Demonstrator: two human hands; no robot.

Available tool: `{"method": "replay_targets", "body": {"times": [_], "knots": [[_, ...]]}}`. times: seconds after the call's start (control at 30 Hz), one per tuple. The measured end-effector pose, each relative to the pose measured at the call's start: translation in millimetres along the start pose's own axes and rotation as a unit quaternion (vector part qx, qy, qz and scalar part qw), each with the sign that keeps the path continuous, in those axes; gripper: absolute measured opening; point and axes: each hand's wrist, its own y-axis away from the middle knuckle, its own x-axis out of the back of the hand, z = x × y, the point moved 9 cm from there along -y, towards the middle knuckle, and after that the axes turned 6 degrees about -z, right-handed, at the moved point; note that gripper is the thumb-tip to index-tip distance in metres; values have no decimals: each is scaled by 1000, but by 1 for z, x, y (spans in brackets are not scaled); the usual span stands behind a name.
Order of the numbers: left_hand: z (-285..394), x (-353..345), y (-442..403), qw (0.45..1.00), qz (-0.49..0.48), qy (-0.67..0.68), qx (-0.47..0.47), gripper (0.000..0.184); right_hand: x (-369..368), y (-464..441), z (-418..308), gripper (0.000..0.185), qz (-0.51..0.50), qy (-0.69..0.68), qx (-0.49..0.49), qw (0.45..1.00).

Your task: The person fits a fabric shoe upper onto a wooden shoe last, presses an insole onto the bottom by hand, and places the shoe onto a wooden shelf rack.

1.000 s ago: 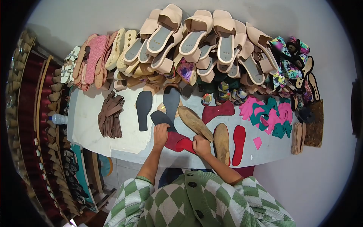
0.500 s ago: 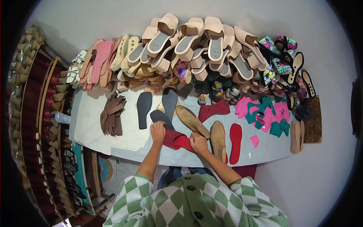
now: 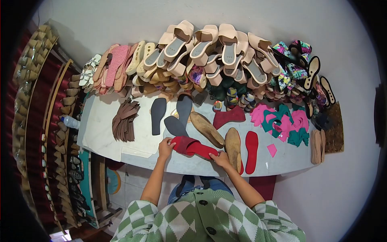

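Note:
A red slipper piece [image 3: 204, 151], a sole with a dark red strap [image 3: 185, 145] across its front, is held level between both hands near the table's front edge. My left hand [image 3: 165, 147] pinches its strap end, and my right hand [image 3: 220, 158] grips the narrow end. Just beyond lies a dark grey sole [image 3: 175, 126]. A wooden shoe last [image 3: 206, 129] slants behind the red piece. Right of my right hand lies another last [image 3: 233, 147] on a red sole, beside a separate red sole [image 3: 251, 151].
Beige heeled sandals [image 3: 229, 46] are piled along the back of the table [image 3: 278, 165]. Brown strips [image 3: 125, 121] lie at the left, pink and green scraps [image 3: 282, 121] at the right. A shelf of lasts [image 3: 66, 153] and a water bottle [image 3: 70, 122] stand left.
The red piece has been lifted away from the dark grey sole and now shows its whole length. My left hand has moved down onto its strap end; my right hand has shifted slightly right.

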Motion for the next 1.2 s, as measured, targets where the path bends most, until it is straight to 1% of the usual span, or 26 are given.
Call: {"method": "replay_targets", "body": {"times": [0.03, 0.13, 0.27, 0.33, 0.43, 0.53, 0.57, 0.63, 0.67, 0.77, 0.87, 0.97, 1.0, 1.1, 1.13, 1.2], "knots": [[-3, -1, -3, 1000, -2, -8, 7, 26, -1, -2, 4, 68, 19, -33, -21, 999], [-10, -3, -12, 998, -18, -58, 19, 27, -14, -6, 9, 74, -78, -112, -94, 986], [-22, -11, -24, 993, -64, -87, 41, 29, -15, 2, 1, 63, -130, -186, -108, 968], [-25, -11, -24, 993, -77, -66, 53, 30, -13, 5, -5, 55, -146, -227, -113, 956], [-30, -12, -25, 994, -86, -38, 62, 30, -5, 18, -14, 49, -195, -311, -150, 918], [-36, -15, -25, 993, -92, -19, 65, 30, -9, 15, -2, 51, -214, -341, -130, 906], [-38, -16, -25, 993, -94, -13, 66, 30, -9, 12, 2, 50, -198, -334, -115, 914], [-46, -19, -23, 991, -101, 27, 87, 30, -6, 10, -1, 49, -169, -320, -83, 929], [-51, -19, -21, 989, -104, 48, 98, 30, -5, 12, -2, 38, -164, -365, -71, 914], [-62, -18, -8, 967, -136, 160, 146, 32, -3, 18, -11, 40, -231, -368, -102, 895], [-42, 8, 22, 915, -115, 338, 190, 33, -3, 23, -29, 39, -285, -358, -117, 881], [-36, 42, 47, 885, -87, 400, 224, 34, -17, 22, -57, 37, -351, -342, -84, 868], [-47, 48, 53, 874, -85, 418, 232, 29, -24, 20, -62, 37, -362, -322, -95, 870], [-72, 77, 70, 860, -75, 455, 218, 25, -55, 20, -91, 37, -409, -343, -68, 843], [-80, 89, 76, 862, -64, 454, 218, 24, -61, 22, -101, 37, -403, -337, -67, 848], [-84, 118, 92, 869, -73, 451, 191, 24, -76, 33, -125, 37, -407, -324, -45, 853]]}}
